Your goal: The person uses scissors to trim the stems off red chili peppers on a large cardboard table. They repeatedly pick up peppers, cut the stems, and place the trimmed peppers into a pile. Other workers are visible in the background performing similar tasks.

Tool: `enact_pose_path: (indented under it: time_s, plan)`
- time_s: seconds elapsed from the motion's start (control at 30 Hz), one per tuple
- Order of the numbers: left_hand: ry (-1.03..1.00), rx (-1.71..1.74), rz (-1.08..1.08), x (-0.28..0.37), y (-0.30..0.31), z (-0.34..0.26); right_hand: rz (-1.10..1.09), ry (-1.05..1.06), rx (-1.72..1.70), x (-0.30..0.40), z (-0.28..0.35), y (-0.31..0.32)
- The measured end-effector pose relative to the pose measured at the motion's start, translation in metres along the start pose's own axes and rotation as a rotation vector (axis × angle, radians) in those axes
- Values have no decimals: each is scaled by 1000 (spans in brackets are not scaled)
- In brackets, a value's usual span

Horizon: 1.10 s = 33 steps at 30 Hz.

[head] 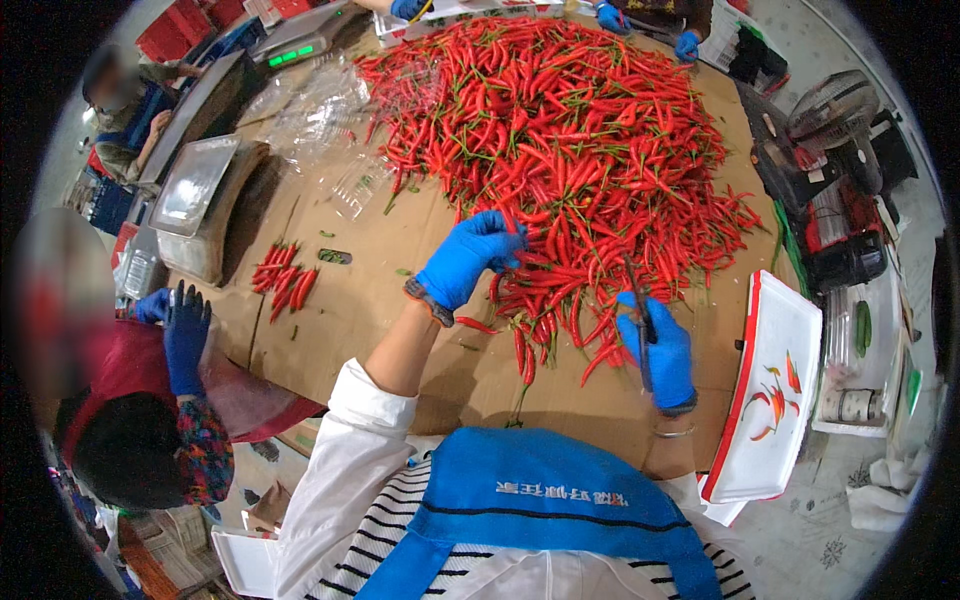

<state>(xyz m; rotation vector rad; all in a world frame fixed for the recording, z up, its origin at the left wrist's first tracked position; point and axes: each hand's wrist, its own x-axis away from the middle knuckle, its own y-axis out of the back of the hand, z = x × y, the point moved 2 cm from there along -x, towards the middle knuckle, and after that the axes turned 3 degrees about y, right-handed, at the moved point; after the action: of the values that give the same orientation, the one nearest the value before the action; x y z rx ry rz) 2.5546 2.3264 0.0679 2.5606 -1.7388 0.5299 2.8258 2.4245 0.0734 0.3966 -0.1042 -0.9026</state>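
A large heap of red chili peppers (570, 142) with green stems covers the cardboard-topped table (360, 300) before me. My left hand (472, 255), in a blue glove, is at the near left edge of the heap. Its fingers are pinched on a red chili pepper (509, 219), blurred at the fingertips. Gloved in blue too, my right hand (664, 352) grips dark scissors (639, 300), blades pointing away from me over the near peppers. A small group of red chili peppers (283, 277) lies apart at the left, in rough rows.
Clear plastic boxes (322, 105) lie left of the heap, beside weighing scales (196, 184). On the right is a white foam tray (780, 390) with a few discoloured peppers, near a fan (834, 112). A co-worker's gloved hand (186, 341) is at the left; others work at the far side.
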Motion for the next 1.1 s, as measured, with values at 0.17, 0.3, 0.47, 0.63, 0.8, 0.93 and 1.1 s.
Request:
enact_pose_path:
  time_s: [0.17,0.3,0.47,0.63,0.8,0.93,1.1]
  plan:
    - [-72,856,115,22,-25,-9,85,171,281,-1,20,-26]
    - [-93,988,238,24,-32,3,38,322,271,-3,26,-38]
    - [-92,1005,213,33,-49,5,44,223,121,-2,30,-44]
    - [-53,1019,179,27,-44,20,50,69,-87,8,22,-45]
    - [-176,876,132,-8,1,9,-86,-88,-117,3,16,-30]
    - [-300,-235,-476,-49,19,-17,-102,-87,-165,0,16,-21]
    - [-255,-1022,-598,-92,11,-18,-72,-94,-89,0,12,-19]
